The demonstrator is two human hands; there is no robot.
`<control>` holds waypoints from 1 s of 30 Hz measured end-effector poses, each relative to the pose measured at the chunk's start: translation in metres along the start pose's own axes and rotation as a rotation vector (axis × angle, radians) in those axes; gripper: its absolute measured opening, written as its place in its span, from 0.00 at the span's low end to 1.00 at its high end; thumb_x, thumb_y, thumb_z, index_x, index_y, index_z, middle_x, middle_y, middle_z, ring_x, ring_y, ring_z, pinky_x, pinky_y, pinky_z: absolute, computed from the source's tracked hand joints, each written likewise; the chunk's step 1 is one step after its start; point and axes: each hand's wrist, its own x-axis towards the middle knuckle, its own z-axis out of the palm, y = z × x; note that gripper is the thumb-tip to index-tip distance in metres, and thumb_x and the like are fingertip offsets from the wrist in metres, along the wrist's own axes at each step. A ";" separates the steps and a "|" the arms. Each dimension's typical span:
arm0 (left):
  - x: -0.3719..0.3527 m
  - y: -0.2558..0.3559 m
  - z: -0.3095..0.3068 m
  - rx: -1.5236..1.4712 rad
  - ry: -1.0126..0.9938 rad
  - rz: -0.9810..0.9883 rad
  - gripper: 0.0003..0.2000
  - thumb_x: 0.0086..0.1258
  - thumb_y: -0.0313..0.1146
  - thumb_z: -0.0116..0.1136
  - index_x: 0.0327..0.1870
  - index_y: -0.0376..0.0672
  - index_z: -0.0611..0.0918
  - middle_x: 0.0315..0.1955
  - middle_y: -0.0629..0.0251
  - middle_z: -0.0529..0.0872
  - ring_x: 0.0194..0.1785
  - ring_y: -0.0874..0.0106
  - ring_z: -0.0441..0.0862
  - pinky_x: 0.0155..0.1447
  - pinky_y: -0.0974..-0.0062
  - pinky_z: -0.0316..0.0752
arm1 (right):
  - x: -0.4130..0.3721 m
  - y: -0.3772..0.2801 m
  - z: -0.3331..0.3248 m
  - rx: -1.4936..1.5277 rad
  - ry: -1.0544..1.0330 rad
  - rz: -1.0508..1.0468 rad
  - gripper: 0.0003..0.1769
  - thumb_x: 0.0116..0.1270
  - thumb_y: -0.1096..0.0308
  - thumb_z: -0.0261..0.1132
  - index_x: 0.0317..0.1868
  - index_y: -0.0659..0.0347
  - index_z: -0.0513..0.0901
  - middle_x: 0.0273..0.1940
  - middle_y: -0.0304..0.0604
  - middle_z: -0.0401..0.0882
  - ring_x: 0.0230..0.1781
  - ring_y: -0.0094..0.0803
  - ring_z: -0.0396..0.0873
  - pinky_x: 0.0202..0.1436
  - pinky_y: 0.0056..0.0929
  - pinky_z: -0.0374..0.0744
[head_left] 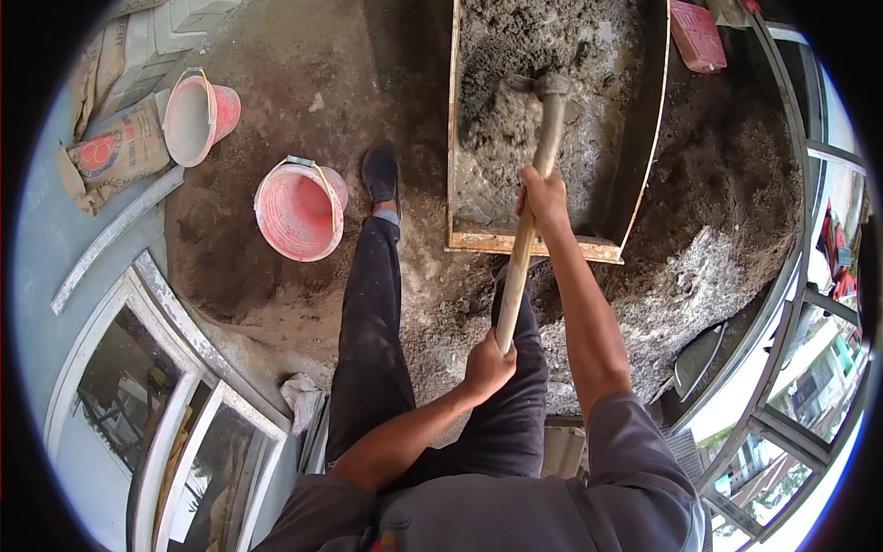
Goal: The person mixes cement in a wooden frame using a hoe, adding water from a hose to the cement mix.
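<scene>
A long-handled hoe (pixel 531 225) reaches from my body up into a shallow mixing trough (pixel 533 241). My left hand (pixel 488 370) is wrapped round the lower end of its wooden handle. Farther up the shaft, my right hand (pixel 544 197) grips it closed. The hoe's head rests in wet grey mortar (pixel 501 120), which partly hides the blade. Mortar is heaped at the far and left parts of the trough, while a thinner wet layer coats the bottom nearer me.
Two pinkish buckets, one tilted (pixel 198 120) and one nearer my leg (pixel 302 210), stand at left. A cement sack (pixel 120 152) leans by the wall. Sand (pixel 736 184) lies right of the trough, near a red container (pixel 697 37). Window frames (pixel 175 386) lean at lower left.
</scene>
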 end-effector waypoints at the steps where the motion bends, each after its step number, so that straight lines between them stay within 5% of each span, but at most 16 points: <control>1: -0.009 -0.005 0.000 0.024 -0.049 -0.029 0.15 0.69 0.35 0.65 0.47 0.34 0.78 0.25 0.42 0.86 0.31 0.44 0.87 0.36 0.49 0.82 | -0.017 -0.002 -0.007 0.016 0.031 -0.018 0.15 0.70 0.63 0.64 0.42 0.68 0.71 0.19 0.41 0.74 0.13 0.30 0.75 0.15 0.33 0.75; 5: 0.024 0.015 -0.015 0.028 -0.003 0.143 0.14 0.69 0.32 0.65 0.49 0.33 0.79 0.26 0.42 0.86 0.33 0.43 0.88 0.37 0.51 0.82 | -0.046 -0.076 -0.028 0.087 0.066 -0.199 0.13 0.69 0.66 0.65 0.43 0.64 0.71 0.22 0.39 0.72 0.14 0.28 0.73 0.17 0.32 0.76; 10: 0.130 0.068 -0.063 0.059 0.101 0.243 0.14 0.68 0.32 0.66 0.48 0.30 0.81 0.28 0.43 0.87 0.32 0.50 0.90 0.38 0.57 0.84 | 0.038 -0.147 0.008 0.205 0.019 -0.311 0.14 0.69 0.67 0.65 0.44 0.66 0.71 0.23 0.39 0.73 0.17 0.27 0.74 0.20 0.32 0.78; 13: 0.156 0.062 -0.077 0.073 0.099 0.164 0.14 0.68 0.30 0.65 0.49 0.30 0.81 0.29 0.42 0.87 0.36 0.50 0.90 0.43 0.56 0.83 | 0.091 -0.131 0.047 0.174 -0.006 -0.270 0.17 0.70 0.66 0.64 0.48 0.70 0.70 0.23 0.38 0.73 0.16 0.28 0.75 0.18 0.34 0.79; 17: 0.142 0.051 -0.080 0.021 0.122 0.071 0.13 0.69 0.30 0.64 0.48 0.29 0.81 0.31 0.43 0.88 0.35 0.49 0.89 0.41 0.57 0.81 | 0.110 -0.092 0.070 0.092 0.002 -0.206 0.16 0.69 0.63 0.65 0.39 0.73 0.77 0.19 0.43 0.77 0.13 0.34 0.77 0.16 0.38 0.78; 20: 0.121 0.027 -0.054 -0.043 0.169 0.058 0.11 0.68 0.29 0.63 0.45 0.30 0.81 0.28 0.48 0.86 0.31 0.57 0.88 0.38 0.60 0.80 | 0.113 -0.046 0.071 -0.102 -0.028 -0.118 0.20 0.69 0.60 0.65 0.27 0.71 0.77 0.17 0.47 0.77 0.14 0.37 0.78 0.17 0.40 0.77; 25: 0.096 0.034 -0.024 -0.234 0.126 -0.050 0.08 0.68 0.28 0.61 0.41 0.33 0.79 0.24 0.56 0.82 0.28 0.65 0.84 0.36 0.62 0.77 | 0.103 -0.030 0.058 -0.153 -0.102 -0.051 0.24 0.70 0.58 0.64 0.28 0.77 0.80 0.17 0.48 0.78 0.14 0.38 0.81 0.19 0.41 0.80; 27: 0.074 0.048 -0.013 -0.269 0.159 0.046 0.06 0.67 0.27 0.60 0.38 0.35 0.77 0.20 0.62 0.78 0.24 0.67 0.80 0.32 0.64 0.76 | 0.089 -0.024 0.048 -0.222 -0.122 -0.004 0.24 0.70 0.58 0.64 0.27 0.76 0.80 0.16 0.48 0.78 0.13 0.38 0.80 0.19 0.41 0.79; 29: 0.048 0.054 -0.004 -0.302 0.000 -0.199 0.10 0.67 0.29 0.60 0.43 0.31 0.80 0.30 0.41 0.87 0.40 0.47 0.89 0.45 0.56 0.81 | 0.078 0.001 0.035 -0.209 -0.143 -0.006 0.23 0.71 0.58 0.64 0.26 0.72 0.78 0.17 0.46 0.77 0.13 0.37 0.78 0.18 0.41 0.78; 30: 0.030 0.047 0.005 -0.271 -0.012 -0.217 0.10 0.67 0.30 0.61 0.43 0.31 0.80 0.31 0.40 0.87 0.41 0.46 0.89 0.46 0.55 0.81 | 0.068 0.019 0.029 -0.195 -0.159 0.037 0.22 0.71 0.58 0.64 0.26 0.70 0.77 0.18 0.45 0.76 0.13 0.36 0.77 0.18 0.40 0.76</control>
